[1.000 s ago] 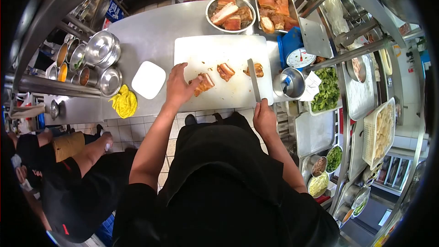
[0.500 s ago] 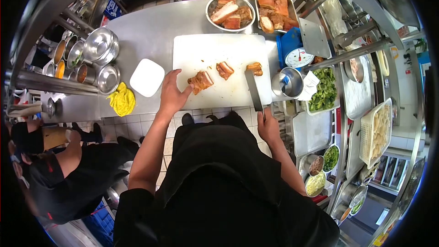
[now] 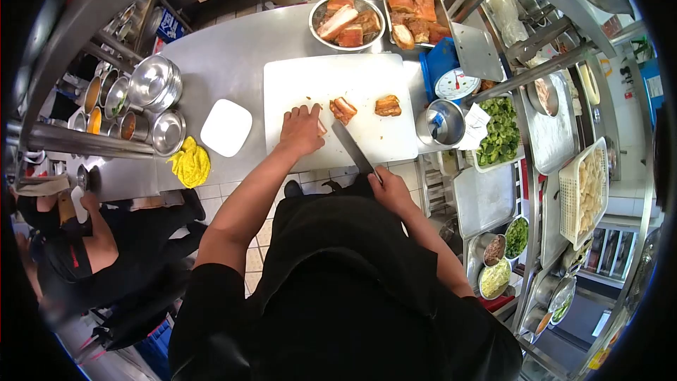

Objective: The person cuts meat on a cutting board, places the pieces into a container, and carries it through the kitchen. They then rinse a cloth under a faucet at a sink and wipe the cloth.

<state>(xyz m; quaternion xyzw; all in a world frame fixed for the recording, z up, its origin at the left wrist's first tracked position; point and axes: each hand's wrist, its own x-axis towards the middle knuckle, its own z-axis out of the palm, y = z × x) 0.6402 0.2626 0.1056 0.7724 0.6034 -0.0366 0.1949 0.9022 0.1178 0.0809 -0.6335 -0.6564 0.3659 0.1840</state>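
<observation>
On the white cutting board [image 3: 303,70], my left hand [image 3: 302,131] lies over a piece of roast pork belly [image 3: 321,128], holding it down; most of that piece is hidden beneath the fingers. My right hand [image 3: 392,189] is wrapped round the handle of a cleaver [image 3: 352,148]. The blade slants up and left, its tip close to a cut chunk of pork [image 3: 343,110] and a little right of the held piece. Farther right on the board rests another pork chunk [image 3: 387,106]. Small crumbs are scattered around the meat.
Behind the board stand a bowl of pork [image 3: 345,42] and a tray of pork [image 3: 416,10]. A dial scale [image 3: 455,83] and a metal pot [image 3: 441,123] flank its right side. Leftward are a white square dish [image 3: 226,128], a yellow cloth [image 3: 190,163] and a co-worker [image 3: 92,254].
My left hand has moved from beside the pork piece onto it. My right hand has carried the cleaver leftward, from the far right chunk to near the held piece.
</observation>
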